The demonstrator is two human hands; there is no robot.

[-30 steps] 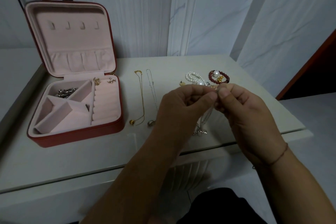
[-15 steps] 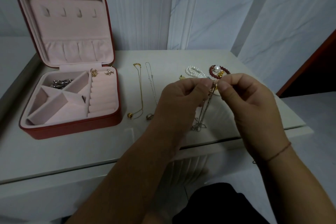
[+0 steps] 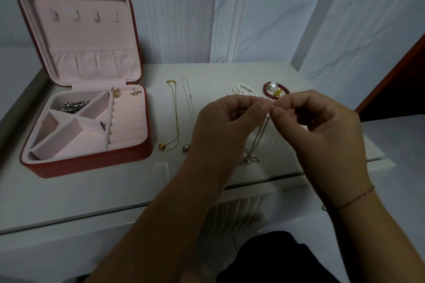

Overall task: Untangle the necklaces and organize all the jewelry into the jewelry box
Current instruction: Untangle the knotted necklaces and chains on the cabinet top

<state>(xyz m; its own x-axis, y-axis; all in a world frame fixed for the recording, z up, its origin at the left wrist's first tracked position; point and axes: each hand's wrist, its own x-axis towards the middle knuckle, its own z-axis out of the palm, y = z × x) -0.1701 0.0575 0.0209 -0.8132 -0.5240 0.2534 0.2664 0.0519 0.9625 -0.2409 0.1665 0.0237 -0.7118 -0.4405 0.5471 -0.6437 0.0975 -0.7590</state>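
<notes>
My left hand (image 3: 226, 122) and my right hand (image 3: 319, 126) meet fingertip to fingertip above the table, both pinching the top of a thin silver necklace (image 3: 257, 142). Its chain hangs down and its lower end lies bunched on the table. A gold necklace (image 3: 174, 117) and another silver necklace (image 3: 189, 103) lie stretched out side by side to the left. Behind my hands lie a pearl bracelet (image 3: 243, 89) and a red bead bracelet (image 3: 274, 91) with a large pearl. The red jewelry box (image 3: 92, 163) stands open at left.
In the box, a silver chain (image 3: 73, 106) fills the back compartment and two small earrings (image 3: 124, 92) sit above the ring rolls. The white table (image 3: 92, 190) ends in a front edge near my forearms. A white panelled wall rises behind.
My hands have stayed pinched together on the silver necklace, shifting only slightly. The camera view moved a little.
</notes>
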